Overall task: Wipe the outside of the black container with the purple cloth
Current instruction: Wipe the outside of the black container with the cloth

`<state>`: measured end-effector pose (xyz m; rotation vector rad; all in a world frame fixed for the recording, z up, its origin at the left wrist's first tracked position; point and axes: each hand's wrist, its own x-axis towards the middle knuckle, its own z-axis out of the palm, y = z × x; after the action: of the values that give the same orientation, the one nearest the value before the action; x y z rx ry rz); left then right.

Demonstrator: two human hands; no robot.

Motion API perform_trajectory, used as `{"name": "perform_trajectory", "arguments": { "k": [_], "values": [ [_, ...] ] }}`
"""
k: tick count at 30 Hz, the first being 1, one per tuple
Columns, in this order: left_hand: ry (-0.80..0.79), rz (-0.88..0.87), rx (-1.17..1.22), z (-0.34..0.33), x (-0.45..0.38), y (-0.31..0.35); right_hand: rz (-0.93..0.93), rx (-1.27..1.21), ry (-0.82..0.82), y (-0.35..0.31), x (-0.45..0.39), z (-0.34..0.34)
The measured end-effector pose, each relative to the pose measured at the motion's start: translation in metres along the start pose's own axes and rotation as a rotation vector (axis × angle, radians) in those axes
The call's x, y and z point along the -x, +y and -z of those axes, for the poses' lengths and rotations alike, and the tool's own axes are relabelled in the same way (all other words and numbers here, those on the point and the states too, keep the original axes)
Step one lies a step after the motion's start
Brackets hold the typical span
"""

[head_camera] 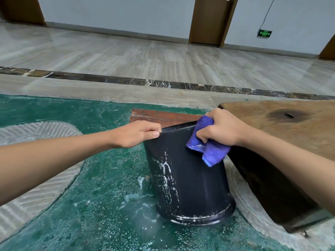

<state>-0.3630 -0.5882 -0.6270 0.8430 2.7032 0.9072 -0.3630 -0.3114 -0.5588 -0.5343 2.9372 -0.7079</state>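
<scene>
Hands on tilted black container, cloth at rim

Head view: black container stands tilted on wet green floor, base down, white suds streaking its side. Left hand pinches the rim at upper left, fingers closed on it. Right hand is clenched around purple cloth, pressing it against the container's upper right outside wall. Wooden bench sits just beside the container on the right.

One head-worn wide-angle view — looking forward and down. Close over the black container; corridor floor beyond.
</scene>
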Motion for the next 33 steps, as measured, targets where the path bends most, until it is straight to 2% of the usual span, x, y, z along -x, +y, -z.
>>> {"name": "perform_trajectory", "arguments": {
  "k": [6, 10, 17, 19, 22, 24, 26, 30, 33],
  "values": [
    [0.2, -0.002, -0.057, 0.022, 0.017, 0.016, 0.027, -0.055, -0.012, -0.003, -0.019, -0.005],
    [0.214, 0.103, -0.07, 0.028, 0.039, 0.012, 0.083, -0.085, -0.053, -0.015, -0.037, -0.029],
    [0.251, 0.275, -0.044, 0.031, 0.059, -0.011, 0.11, -0.131, -0.025, -0.034, -0.06, -0.059],
    [0.263, 0.318, -0.037, 0.027, 0.058, -0.017, 0.085, -0.228, 0.053, -0.032, -0.059, -0.067],
    [0.326, 0.367, -0.03, 0.028, 0.051, -0.023, 0.064, -0.343, 0.293, -0.028, -0.049, -0.08],
    [0.362, 0.395, -0.023, 0.031, 0.043, -0.027, 0.059, -0.38, 0.388, -0.027, -0.044, -0.09],
    [0.372, 0.414, -0.018, 0.035, 0.037, -0.029, 0.05, -0.352, 0.412, -0.027, -0.04, -0.098],
    [0.357, 0.423, -0.008, 0.035, 0.023, -0.03, 0.036, -0.405, 0.332, -0.034, -0.045, -0.118],
    [0.402, 0.462, 0.004, 0.031, 0.014, -0.032, 0.073, -0.254, 0.371, -0.048, -0.049, -0.132]
  ]
}}
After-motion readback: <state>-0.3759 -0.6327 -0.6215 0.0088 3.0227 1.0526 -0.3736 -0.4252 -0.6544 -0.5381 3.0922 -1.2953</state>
